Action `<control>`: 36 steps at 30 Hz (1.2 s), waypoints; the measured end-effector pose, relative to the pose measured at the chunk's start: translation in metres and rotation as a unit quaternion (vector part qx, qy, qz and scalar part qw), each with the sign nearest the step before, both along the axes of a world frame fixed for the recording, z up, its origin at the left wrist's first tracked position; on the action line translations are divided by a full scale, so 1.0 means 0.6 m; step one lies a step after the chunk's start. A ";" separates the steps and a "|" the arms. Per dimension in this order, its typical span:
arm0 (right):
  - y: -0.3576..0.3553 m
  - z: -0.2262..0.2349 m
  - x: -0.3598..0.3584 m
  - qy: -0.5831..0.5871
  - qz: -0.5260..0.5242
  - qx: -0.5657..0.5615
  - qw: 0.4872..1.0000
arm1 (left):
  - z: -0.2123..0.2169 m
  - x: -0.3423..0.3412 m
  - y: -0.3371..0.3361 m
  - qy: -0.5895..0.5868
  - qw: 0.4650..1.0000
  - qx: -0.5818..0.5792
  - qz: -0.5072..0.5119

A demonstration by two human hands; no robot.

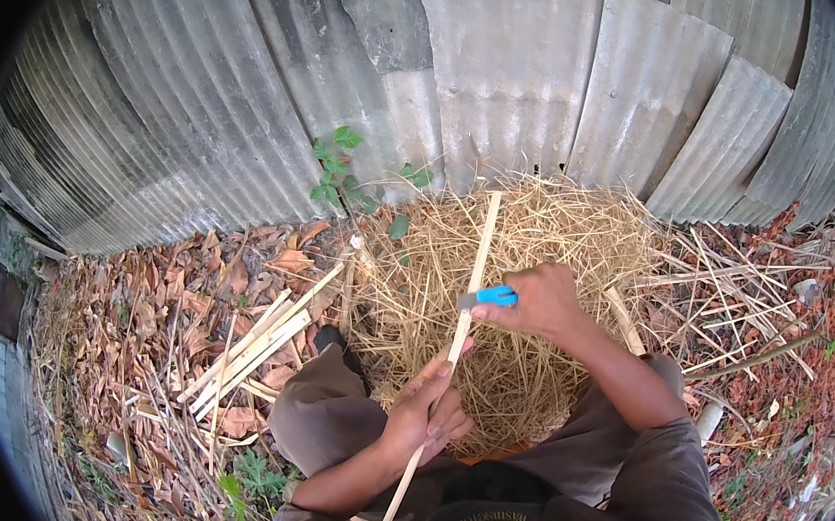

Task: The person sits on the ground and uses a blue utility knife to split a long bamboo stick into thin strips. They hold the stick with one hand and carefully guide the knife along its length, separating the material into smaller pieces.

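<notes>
"Two hands at work; where's the long, pale, flat wooden strip (481, 257)?"

"Aslant before the person. The left hand (428, 412) has its fingers curled around the strip's lower part, forefinger pointing up along it. The right hand (539, 300) grips a blue-handled cutter knife (495, 296), its grey blade across the strip, just above the left fingers."

"And the ends?"

"Far tip over that heap of thin straw-coloured shavings (517, 371), near the foot of the grey corrugated metal sheets (510, 79). Near end beside the dark shirt (614, 516)."

"Room to move?"

"Shavings fill the space under both hands. More pale split wooden pieces (252, 357) lie beyond the left knee (323, 407), well apart from the left hand; one short pale stick (625, 323) is near the right forearm."
</notes>
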State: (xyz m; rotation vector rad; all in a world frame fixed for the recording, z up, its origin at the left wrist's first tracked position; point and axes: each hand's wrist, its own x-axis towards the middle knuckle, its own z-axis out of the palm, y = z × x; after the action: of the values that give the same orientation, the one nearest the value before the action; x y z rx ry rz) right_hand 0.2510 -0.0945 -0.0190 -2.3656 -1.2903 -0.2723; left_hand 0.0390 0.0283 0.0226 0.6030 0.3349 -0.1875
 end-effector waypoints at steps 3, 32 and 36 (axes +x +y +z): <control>-0.005 -0.002 0.020 0.017 -0.031 0.026 0.999 | -0.002 0.001 -0.002 0.013 1.000 0.017 -0.018; 0.012 0.004 -0.007 0.034 0.032 0.058 0.997 | -0.004 -0.011 0.024 -0.003 0.997 -0.079 -0.018; 0.010 -0.006 0.007 0.028 0.001 0.036 0.999 | -0.017 -0.008 0.028 -0.025 0.992 -0.121 -0.030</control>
State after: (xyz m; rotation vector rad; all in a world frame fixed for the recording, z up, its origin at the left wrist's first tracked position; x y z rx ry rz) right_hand 0.2552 -0.0886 -0.0223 -2.2956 -1.2365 -0.2456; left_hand 0.0341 0.0452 0.0124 0.3781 0.2410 -0.2670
